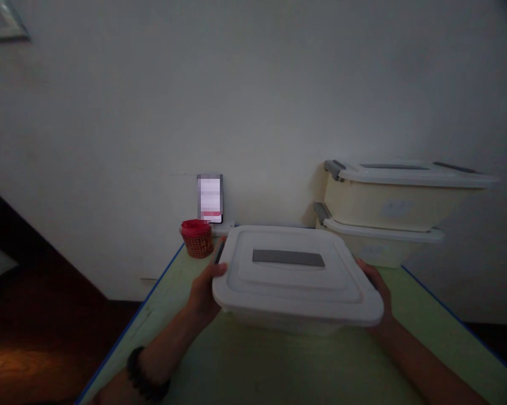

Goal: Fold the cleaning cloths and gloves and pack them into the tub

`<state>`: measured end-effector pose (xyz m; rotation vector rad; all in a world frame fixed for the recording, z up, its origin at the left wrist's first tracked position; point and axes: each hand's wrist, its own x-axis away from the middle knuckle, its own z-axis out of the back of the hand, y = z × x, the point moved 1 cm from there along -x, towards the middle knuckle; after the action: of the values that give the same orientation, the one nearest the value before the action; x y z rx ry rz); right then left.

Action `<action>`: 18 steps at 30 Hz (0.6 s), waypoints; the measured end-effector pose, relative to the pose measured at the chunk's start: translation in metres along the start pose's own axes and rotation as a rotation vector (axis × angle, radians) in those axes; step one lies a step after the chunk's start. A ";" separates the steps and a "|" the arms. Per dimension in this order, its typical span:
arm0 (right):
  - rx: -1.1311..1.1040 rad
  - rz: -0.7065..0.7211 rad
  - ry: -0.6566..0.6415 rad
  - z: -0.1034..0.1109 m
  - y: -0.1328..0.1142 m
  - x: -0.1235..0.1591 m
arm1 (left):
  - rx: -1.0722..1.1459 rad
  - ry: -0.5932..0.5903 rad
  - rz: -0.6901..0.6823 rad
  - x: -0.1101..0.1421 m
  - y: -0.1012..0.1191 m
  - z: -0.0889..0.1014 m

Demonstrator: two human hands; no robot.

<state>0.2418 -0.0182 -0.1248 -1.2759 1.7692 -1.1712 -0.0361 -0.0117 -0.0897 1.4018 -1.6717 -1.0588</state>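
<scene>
A white plastic storage box [295, 281] with a grey strip on its lid is in front of me, over the green table [253, 360]. My left hand [205, 289] grips its left side, thumb on the lid edge by a dark latch. My right hand [377, 287] holds its right side, mostly hidden behind the lid rim. I cannot tell whether the box rests on the table or hangs just above it. A dark bead bracelet sits on my left wrist.
Two cream lidded boxes [388, 208] with grey latches are stacked at the back right against the white wall. A small red woven basket [197, 238] and a blurred card [210, 198] stand at the back left. The table has blue edging; dark floor lies to the left.
</scene>
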 end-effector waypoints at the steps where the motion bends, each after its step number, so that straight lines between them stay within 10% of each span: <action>1: -0.011 -0.007 0.015 0.000 0.001 -0.001 | -0.066 0.019 -0.037 0.000 0.003 -0.001; 11: -0.128 -0.272 -0.009 -0.007 -0.002 0.004 | -0.086 0.056 -0.144 -0.006 0.010 0.004; 18: -0.222 -0.318 0.012 -0.006 0.000 0.001 | 0.247 0.142 0.155 -0.016 -0.012 0.024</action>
<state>0.2357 -0.0177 -0.1227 -1.7349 1.7874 -1.1752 -0.0499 0.0066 -0.1106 1.4367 -1.8187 -0.6678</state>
